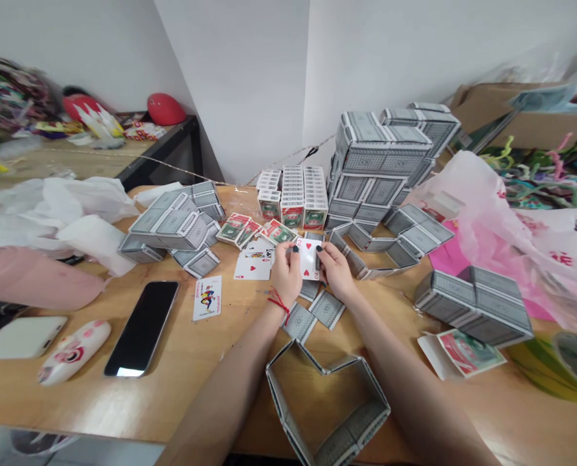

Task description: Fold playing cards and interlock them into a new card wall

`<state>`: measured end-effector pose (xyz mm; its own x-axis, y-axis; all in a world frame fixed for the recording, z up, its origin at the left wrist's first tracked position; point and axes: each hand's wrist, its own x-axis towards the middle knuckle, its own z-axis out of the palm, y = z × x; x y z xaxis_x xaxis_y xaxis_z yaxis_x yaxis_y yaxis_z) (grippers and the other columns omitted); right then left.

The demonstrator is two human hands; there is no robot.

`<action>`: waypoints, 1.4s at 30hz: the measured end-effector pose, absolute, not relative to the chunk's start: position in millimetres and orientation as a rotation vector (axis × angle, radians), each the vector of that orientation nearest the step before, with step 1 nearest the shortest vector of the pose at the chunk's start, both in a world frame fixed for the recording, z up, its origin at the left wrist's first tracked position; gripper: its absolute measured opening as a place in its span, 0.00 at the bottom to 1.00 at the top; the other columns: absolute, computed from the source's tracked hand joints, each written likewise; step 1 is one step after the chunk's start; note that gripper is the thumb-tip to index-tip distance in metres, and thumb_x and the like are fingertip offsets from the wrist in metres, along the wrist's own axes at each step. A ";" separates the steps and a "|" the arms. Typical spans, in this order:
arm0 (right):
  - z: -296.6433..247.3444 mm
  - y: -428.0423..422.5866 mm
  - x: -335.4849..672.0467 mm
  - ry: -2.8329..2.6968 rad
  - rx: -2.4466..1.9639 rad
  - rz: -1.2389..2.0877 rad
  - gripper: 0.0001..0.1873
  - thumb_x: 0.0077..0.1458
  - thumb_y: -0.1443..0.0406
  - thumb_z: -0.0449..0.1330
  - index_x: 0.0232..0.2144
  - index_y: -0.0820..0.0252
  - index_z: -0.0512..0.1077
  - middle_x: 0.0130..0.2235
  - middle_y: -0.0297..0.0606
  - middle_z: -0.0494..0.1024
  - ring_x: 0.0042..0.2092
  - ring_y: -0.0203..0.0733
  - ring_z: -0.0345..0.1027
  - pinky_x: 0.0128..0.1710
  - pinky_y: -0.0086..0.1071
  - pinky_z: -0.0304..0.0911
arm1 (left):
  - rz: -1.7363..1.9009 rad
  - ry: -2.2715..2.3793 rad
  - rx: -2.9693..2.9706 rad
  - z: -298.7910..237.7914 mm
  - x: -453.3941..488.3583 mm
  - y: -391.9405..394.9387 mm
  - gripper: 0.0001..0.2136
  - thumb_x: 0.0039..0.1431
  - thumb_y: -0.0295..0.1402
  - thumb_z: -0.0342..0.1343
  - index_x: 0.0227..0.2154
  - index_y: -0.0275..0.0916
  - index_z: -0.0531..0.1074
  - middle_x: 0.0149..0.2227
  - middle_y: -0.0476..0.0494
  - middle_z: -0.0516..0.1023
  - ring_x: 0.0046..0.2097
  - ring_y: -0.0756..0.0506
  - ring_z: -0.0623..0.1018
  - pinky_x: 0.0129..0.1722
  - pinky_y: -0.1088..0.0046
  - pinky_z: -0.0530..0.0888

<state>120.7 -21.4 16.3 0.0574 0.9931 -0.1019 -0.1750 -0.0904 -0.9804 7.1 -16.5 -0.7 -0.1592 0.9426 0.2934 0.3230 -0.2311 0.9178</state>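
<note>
Between my two hands, at the middle of the table, a two of hearts playing card (309, 259) is held face toward me. My left hand (288, 270) pinches its left edge, and my right hand (334, 266) pinches its right edge. Several face-down cards (300, 321) lie just below the hands. To the left is a spread of face-up cards (252, 265), with a joker card (207, 298) lying apart from it. Nearest me, between my forearms, stands a heart-shaped frame of folded cards (327, 371).
Card boxes (293, 194) stand in rows at the back, with loose boxes (239, 228) before them. Folded-card structures rise at right (373, 165) and left (169, 220). A phone (142, 329) and mouse (74, 351) lie left; an opened card box (467, 353) and tape roll (557, 366) lie right.
</note>
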 end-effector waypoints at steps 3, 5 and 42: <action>14.7 -20.9 120.9 -0.982 -1.174 1.309 0.11 0.49 0.56 0.53 0.28 0.57 0.62 0.12 0.21 0.51 0.12 0.27 0.43 0.09 0.22 0.43 | 1.403 1.459 1.537 -1.3 7.1 -16.1 0.10 0.58 0.36 0.43 0.41 0.39 0.63 0.36 0.44 0.71 0.34 0.49 0.71 0.35 0.73 0.67; 14.2 -20.8 120.9 -0.986 -1.173 1.308 0.11 0.49 0.56 0.53 0.28 0.57 0.62 0.12 0.21 0.52 0.12 0.27 0.43 0.09 0.22 0.43 | 1.399 1.469 1.539 -1.9 7.0 -15.9 0.10 0.58 0.35 0.43 0.41 0.39 0.63 0.36 0.44 0.71 0.33 0.50 0.71 0.34 0.73 0.67; 12.6 -21.6 123.2 -1.044 -1.129 1.326 0.11 0.47 0.57 0.56 0.29 0.58 0.64 0.14 0.22 0.58 0.12 0.27 0.47 0.09 0.22 0.43 | 1.335 1.230 1.484 -6.9 3.8 -12.1 0.11 0.57 0.32 0.44 0.42 0.39 0.66 0.39 0.44 0.73 0.40 0.47 0.73 0.40 0.70 0.70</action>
<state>123.2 -21.6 12.6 0.0026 0.9980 -0.0633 -0.1723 -0.0619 -0.9831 3.8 -12.1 -6.9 -0.0182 0.9712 0.2375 0.1568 -0.2319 0.9600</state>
